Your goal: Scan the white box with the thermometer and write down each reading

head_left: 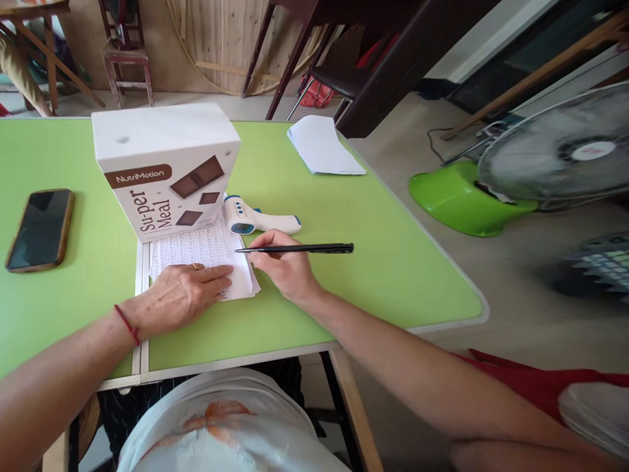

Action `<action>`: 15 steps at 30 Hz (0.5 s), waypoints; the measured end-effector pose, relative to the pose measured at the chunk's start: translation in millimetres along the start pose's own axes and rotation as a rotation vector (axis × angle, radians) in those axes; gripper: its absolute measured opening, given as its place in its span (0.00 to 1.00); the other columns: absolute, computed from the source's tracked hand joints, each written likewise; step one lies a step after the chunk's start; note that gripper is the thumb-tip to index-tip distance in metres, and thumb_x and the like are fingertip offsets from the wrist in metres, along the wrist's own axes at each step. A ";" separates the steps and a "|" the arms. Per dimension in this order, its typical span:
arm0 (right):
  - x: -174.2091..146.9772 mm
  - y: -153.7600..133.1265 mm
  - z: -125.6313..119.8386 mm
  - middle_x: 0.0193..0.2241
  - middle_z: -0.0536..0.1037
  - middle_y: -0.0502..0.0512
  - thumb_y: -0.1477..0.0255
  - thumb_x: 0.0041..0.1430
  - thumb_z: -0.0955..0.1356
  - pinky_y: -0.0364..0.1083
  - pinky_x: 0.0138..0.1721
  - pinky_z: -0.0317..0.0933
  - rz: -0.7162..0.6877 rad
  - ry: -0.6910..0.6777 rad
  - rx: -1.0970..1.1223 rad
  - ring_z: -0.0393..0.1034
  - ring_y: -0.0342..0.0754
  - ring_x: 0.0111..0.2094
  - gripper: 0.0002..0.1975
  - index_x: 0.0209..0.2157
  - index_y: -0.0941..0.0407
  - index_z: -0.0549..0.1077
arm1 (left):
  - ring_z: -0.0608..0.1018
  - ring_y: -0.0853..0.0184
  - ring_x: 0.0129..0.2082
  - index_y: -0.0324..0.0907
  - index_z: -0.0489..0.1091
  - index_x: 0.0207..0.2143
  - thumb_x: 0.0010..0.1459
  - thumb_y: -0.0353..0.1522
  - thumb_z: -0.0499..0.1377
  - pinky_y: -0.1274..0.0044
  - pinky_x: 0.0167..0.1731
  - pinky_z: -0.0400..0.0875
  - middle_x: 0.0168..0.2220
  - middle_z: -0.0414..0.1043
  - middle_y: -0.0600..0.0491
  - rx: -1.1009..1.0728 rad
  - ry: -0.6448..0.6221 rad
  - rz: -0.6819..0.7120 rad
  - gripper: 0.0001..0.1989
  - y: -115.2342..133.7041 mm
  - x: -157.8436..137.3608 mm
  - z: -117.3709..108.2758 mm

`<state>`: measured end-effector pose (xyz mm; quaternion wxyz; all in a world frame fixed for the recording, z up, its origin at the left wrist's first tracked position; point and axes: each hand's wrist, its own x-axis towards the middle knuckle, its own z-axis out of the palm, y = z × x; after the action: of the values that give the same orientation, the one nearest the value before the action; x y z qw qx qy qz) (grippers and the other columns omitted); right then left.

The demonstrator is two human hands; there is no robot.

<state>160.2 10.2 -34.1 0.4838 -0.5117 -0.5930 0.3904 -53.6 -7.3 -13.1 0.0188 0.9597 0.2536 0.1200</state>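
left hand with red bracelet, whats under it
Handwritten white paper sheets lie partly under the left hand; lines of writing show beyond it. Whatever the hand covers cannot be seen.

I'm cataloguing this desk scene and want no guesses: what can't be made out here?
All in the head view:
Handwriting on the papers: too small to read, partly covered by the left hand.
Papers' far end: hidden by the white box.
Thermometer display: too small to read.
Fan: cut off by the right edge.
Dark object below it: blurred, cut off likewise.
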 end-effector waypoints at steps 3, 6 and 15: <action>-6.8 0.7 2.1 0.17 0.67 0.45 0.72 0.46 0.67 0.42 0.22 0.55 -0.104 0.017 -0.130 0.58 0.40 0.20 0.05 0.21 0.54 0.65 | 0.79 0.65 0.32 0.41 0.72 0.45 0.68 0.32 0.49 0.72 0.31 0.74 0.56 0.70 0.52 0.056 -0.029 0.020 0.13 1.6 1.6 -1.9; -9.0 -2.8 3.5 0.16 0.65 0.44 0.72 0.48 0.65 0.42 0.22 0.53 -0.191 -0.001 -0.187 0.56 0.40 0.19 0.07 0.20 0.53 0.63 | 0.79 0.65 0.31 0.41 0.72 0.46 0.67 0.33 0.51 0.72 0.30 0.74 0.56 0.70 0.52 0.090 -0.040 0.025 0.12 2.4 2.3 -3.8; -9.8 -1.8 5.6 0.16 0.65 0.44 0.72 0.50 0.65 0.42 0.22 0.53 -0.209 -0.008 -0.224 0.56 0.40 0.19 0.07 0.21 0.53 0.62 | 0.78 0.66 0.31 0.41 0.73 0.45 0.66 0.32 0.52 0.74 0.30 0.73 0.55 0.71 0.52 0.094 -0.028 0.018 0.11 3.6 3.1 -3.4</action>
<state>154.4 0.4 -35.3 0.4593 -0.4966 -0.6846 0.2714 -50.0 -8.9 -8.8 -0.0236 0.9633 0.2500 0.0947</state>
